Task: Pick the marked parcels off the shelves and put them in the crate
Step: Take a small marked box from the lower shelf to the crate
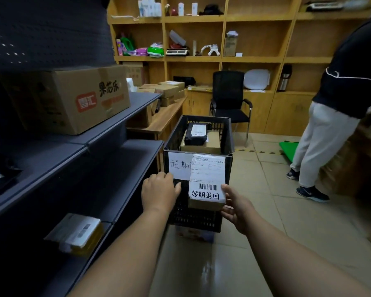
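Observation:
A black slatted plastic crate stands on the floor ahead, a handwritten white sheet taped on its near wall. Inside lie a brown box and a black bag parcel with a white label on top. My right hand holds a small cardboard parcel by its right lower edge, in front of the crate's near wall; its white shipping label carries a barcode and handwritten characters. My left hand hovers just left of the parcel, fingers loosely curled, palm down, holding nothing.
Dark grey shelves run along my left, bearing a large printed carton and a yellow-and-white parcel lower down. A wooden desk with boxes, a black chair and wooden wall shelving stand behind. Another person stands at right.

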Tool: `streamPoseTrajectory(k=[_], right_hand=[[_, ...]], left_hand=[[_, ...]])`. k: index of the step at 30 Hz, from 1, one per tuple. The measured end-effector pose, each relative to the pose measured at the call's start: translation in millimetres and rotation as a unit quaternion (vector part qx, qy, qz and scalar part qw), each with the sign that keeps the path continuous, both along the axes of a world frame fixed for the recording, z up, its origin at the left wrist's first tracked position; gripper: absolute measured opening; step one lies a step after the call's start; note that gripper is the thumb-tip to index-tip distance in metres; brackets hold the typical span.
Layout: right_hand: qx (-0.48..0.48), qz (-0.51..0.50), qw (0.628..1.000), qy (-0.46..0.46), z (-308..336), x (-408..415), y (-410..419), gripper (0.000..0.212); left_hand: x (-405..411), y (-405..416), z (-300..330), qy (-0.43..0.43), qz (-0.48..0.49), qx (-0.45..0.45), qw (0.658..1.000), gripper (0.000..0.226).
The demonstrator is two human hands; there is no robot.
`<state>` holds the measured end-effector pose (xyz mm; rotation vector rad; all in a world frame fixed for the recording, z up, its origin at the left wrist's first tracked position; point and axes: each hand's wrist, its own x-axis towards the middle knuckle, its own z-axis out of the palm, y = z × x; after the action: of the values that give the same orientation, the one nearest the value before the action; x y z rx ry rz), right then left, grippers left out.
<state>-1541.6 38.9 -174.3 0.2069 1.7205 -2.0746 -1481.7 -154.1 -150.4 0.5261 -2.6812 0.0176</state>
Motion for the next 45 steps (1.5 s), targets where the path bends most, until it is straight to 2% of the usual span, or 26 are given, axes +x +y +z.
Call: streamPoseTrajectory(k=[10, 19, 26, 31, 38, 45], right_hand=[[-0.026, -0.056, 0.998, 0.018, 27.1, -122.2, -75.0, 0.025], [-0.022, -0.086, 0.996, 0.014, 23.9, -193.9, -106.4, 0.031], [-0.033, -0.087, 0.996, -0.007, 13.5, -240.7, -119.9, 0.037], [-0.020, -0.086, 0.996, -0.013, 5.2, -288.9, -127.5, 0.032], [-0.013, -0.059, 0.996, -0.062, -19.7, -357.6, -138.6, 0.041], [0.028, -0.003, 0.995, -0.101, -59.0, -390.3, -153.4, 0.033]], left_hand=[[-130.6, -82.4, 23.2, 0.018, -0.024, -0.023, 0.999, 0.037], [-200.4, -121.7, 23.0, 0.029, -0.059, -0.024, 0.998, 0.037], [-250.8, -134.8, 15.9, 0.025, -0.046, 0.018, 0.998, 0.037], [-297.5, -141.8, 13.2, 0.020, -0.038, 0.050, 0.998, 0.037], [-368.2, -146.1, -5.4, -0.017, -0.011, 0.218, 0.976, 0.035], [-414.4, -146.5, -38.1, -0.088, -0.004, 0.466, 0.880, 0.035]])
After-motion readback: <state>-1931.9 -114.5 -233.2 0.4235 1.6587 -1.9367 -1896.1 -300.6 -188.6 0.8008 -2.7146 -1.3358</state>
